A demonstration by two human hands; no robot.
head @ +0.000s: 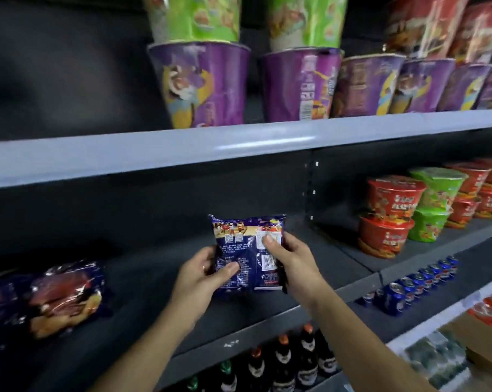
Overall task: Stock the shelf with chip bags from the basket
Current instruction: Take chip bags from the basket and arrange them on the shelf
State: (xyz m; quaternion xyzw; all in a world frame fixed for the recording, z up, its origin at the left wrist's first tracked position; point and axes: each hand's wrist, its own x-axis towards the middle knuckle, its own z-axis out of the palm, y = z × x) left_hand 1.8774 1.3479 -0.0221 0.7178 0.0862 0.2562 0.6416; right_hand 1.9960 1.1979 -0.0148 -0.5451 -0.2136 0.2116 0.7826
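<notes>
A dark blue chip bag (246,244) stands upright over the dark middle shelf (239,315), its printed back facing me. My left hand (202,274) grips its lower left side, thumb across the front. My right hand (291,261) holds its right edge, thumb pressed on the white label. Two more dark blue bags (66,295) lie on the same shelf at the far left. The basket is out of view.
Purple and green noodle cups (202,83) fill the upper shelf above a grey shelf edge (239,142). Red and green noodle bowls (391,216) sit at the right of the middle shelf. Blue cans (408,287) and dark bottles (284,360) stand on the lower shelves.
</notes>
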